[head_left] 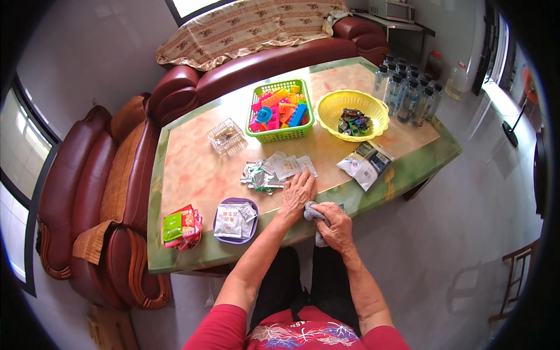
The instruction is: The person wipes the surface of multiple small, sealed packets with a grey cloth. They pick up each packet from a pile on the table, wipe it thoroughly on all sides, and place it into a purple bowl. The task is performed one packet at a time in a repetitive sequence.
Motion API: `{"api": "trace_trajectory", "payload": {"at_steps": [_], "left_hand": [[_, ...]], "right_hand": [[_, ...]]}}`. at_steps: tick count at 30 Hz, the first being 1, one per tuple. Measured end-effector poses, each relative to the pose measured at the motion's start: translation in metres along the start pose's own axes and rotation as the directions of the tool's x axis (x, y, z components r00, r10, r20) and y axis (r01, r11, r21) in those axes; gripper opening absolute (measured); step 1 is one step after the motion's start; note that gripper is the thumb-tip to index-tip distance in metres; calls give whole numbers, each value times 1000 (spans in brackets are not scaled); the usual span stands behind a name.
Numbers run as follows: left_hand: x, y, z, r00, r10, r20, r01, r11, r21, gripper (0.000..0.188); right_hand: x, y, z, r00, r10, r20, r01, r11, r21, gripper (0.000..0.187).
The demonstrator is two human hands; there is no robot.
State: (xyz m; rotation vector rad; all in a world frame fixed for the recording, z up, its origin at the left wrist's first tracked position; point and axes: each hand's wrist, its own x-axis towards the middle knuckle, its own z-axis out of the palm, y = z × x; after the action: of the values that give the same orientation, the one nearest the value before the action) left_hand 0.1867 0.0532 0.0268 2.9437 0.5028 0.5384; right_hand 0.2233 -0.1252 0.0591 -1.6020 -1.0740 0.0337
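My left hand (298, 192) lies with its fingers stretched out at the right edge of a loose pile of silver and green sachets (262, 176). The fingertips reach onto a pale silver packet (286, 167) there. In my right hand (335, 228), closed at the table's near edge, is a bunched grey cloth (314, 212), part of which hangs below the fingers. Left of my left forearm stands a purple tray (237, 241) with white sachets (228, 224) in it. Further left sits a stack of red and green packets (184, 227).
On the table (192, 140) stand a green basket (281, 135) of colourful plastic pieces, a yellow colander (328, 111) with small dark items, a clear plastic box (226, 138) and a white-and-dark bag (366, 165). Several bottles (408, 96) crowd the far right corner. Red sofas (256, 61) border the far and left sides.
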Motion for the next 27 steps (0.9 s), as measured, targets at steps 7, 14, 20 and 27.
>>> {"api": "trace_trajectory", "payload": {"at_steps": [7,14,20,27], "left_hand": [[-67,22,-39,998,46,-42,-49,995,-90,45],[-132,35,-69,999,9,-35,-13,995,-102,57],[-150,40,-64,998,-24,-64,19,996,-84,61],[-152,35,-58,989,-30,-143,5,985,-173,57]], "right_hand": [[-13,8,-8,995,97,-13,-93,979,180,32],[-14,-8,-20,977,179,-118,-150,963,225,29],[6,-30,6,957,-255,141,290,883,-369,30],[16,-11,50,942,-149,302,301,775,-556,23]]}}
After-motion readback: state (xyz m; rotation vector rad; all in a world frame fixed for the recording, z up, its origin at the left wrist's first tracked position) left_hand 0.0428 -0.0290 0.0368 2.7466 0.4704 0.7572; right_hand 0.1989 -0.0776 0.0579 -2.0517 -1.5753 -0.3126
